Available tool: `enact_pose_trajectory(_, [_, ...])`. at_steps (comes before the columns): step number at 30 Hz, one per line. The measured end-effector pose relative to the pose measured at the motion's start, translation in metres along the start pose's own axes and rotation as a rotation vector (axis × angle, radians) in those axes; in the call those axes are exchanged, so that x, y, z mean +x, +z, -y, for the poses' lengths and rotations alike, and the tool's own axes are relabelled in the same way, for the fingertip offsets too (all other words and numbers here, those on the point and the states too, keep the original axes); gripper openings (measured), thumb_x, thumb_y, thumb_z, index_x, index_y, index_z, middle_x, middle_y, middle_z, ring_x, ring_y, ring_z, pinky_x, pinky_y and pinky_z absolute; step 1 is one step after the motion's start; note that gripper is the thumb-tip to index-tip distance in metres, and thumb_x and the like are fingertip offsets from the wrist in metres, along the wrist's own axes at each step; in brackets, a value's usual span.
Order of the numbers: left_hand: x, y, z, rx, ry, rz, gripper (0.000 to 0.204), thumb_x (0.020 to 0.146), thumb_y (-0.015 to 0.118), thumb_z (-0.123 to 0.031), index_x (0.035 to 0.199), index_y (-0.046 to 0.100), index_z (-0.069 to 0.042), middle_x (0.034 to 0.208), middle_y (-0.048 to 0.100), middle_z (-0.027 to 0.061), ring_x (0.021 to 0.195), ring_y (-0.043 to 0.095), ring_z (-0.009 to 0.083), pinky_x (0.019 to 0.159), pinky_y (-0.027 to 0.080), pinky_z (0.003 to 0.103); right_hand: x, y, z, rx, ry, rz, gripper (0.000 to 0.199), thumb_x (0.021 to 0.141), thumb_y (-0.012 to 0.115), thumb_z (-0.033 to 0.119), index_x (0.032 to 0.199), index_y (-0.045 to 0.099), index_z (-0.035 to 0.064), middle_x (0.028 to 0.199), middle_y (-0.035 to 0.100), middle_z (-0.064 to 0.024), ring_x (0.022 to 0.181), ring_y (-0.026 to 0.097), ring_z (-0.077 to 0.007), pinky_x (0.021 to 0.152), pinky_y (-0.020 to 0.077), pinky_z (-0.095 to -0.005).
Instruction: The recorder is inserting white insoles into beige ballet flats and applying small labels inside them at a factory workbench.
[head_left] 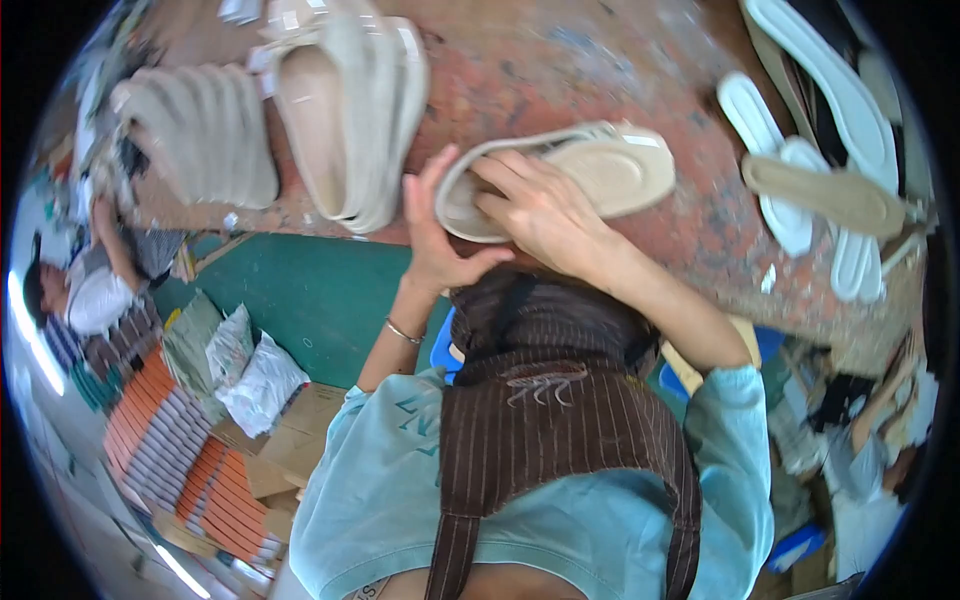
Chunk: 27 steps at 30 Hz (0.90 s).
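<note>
A beige slip-on shoe (pixel 610 175) lies sideways on the worn red-brown workbench, its opening facing up and its insole showing at the right end. My left hand (pixel 432 228) cups the shoe's left end, with the thumb on the near side and fingers on the far side. Inside that same end are the curled fingers of my right hand (pixel 545 212), pressed against the lining; their tips are partly hidden. Close by on the left stands a nested stack of similar beige shoes (pixel 345 125).
Another row of beige shoes (pixel 205 135) sits farther left on the workbench (pixel 560 75). White soles (pixel 755 115) and a tan insole (pixel 825 195) lie at the right. Below left are white bags (pixel 262 380), cardboard boxes (pixel 300 425) and a seated person (pixel 95 285).
</note>
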<state>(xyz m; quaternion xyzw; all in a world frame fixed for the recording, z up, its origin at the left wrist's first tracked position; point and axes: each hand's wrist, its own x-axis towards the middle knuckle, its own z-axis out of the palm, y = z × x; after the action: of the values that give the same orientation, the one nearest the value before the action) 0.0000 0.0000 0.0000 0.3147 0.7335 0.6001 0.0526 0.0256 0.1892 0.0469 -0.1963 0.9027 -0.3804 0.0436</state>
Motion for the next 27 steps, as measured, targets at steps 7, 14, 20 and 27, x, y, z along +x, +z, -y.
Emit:
enact_pose_trajectory(7, [0.013, -0.011, 0.007, 0.048, 0.077, 0.140, 0.090, 0.083, 0.071, -0.048, 0.149, 0.029, -0.005, 0.152, 0.029, 0.0251, 0.140, 0.032, 0.0408, 0.114, 0.027, 0.051, 0.008, 0.000, -0.018, -0.023, -0.253, 0.177, 0.049, 0.075, 0.064, 0.011, 0.122, 0.061, -0.0030, 0.129, 0.059, -0.0194, 0.124, 0.054, -0.0335, 0.111, 0.0382, -0.0432])
enact_pose_trajectory(14, [-0.003, -0.002, -0.002, 0.076, -0.010, 0.048, 0.031, 0.090, 0.056, -0.018, 0.116, 0.051, -0.002, 0.145, 0.038, 0.0248, 0.127, 0.047, 0.0403, 0.104, 0.039, 0.047, 0.003, 0.013, 0.004, -0.219, -0.204, 0.097, 0.028, 0.075, 0.060, 0.003, 0.100, 0.073, 0.0004, 0.111, 0.069, -0.0176, 0.113, 0.062, -0.0310, 0.108, 0.0407, -0.0472])
enact_pose_trajectory(20, [-0.002, 0.002, -0.002, 0.041, -0.028, -0.012, 0.023, 0.089, 0.053, -0.015, 0.108, 0.048, -0.003, 0.138, 0.043, 0.0236, 0.120, 0.049, 0.0408, 0.101, 0.040, 0.048, -0.025, 0.008, 0.011, -0.410, 0.011, -0.008, 0.033, 0.078, 0.057, 0.000, 0.105, 0.074, 0.0084, 0.114, 0.069, -0.0176, 0.114, 0.064, -0.0279, 0.116, 0.0260, -0.0520])
enact_pose_trajectory(27, [-0.014, 0.040, -0.041, 0.147, -0.072, -0.186, 0.061, 0.080, 0.071, -0.011, 0.131, 0.037, -0.004, 0.146, 0.030, 0.0261, 0.134, 0.035, 0.0437, 0.111, 0.032, 0.048, -0.029, -0.022, -0.007, -0.456, 0.245, -0.332, 0.031, 0.083, 0.061, 0.007, 0.113, 0.069, 0.0058, 0.124, 0.064, -0.0162, 0.123, 0.056, -0.0335, 0.116, 0.0195, -0.0571])
